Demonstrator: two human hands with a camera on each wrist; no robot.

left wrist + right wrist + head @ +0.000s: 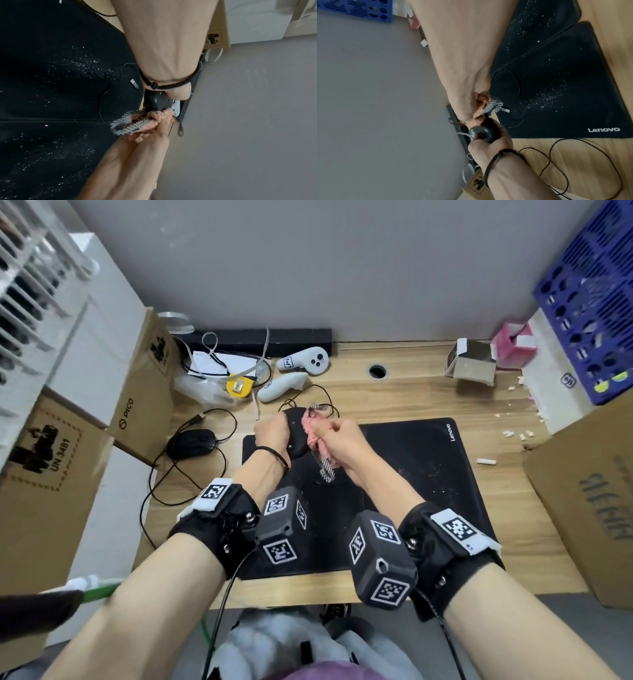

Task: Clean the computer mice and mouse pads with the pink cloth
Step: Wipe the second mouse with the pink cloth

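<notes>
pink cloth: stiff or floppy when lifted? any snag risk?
Probably floppy: the pink cloth bunches in the right hand and its grey fringed end hangs down. Likely light. The fringe could snag on the cable of the mouse held by the left hand.

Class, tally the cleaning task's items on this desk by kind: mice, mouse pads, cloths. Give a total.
Computer mice: 2 (held mouse, second mouse)
Mouse pads: 2 (Lenovo pad, near pad)
Pink cloth: 1
Total: 5

Bare black mouse pad (pixel 428 491) lies open toward 3 o'clock. Cables (pixel 191 474), a second mouse (pixel 191 443) and cardboard boxes (pixel 144 392) crowd 9 o'clock.
</notes>
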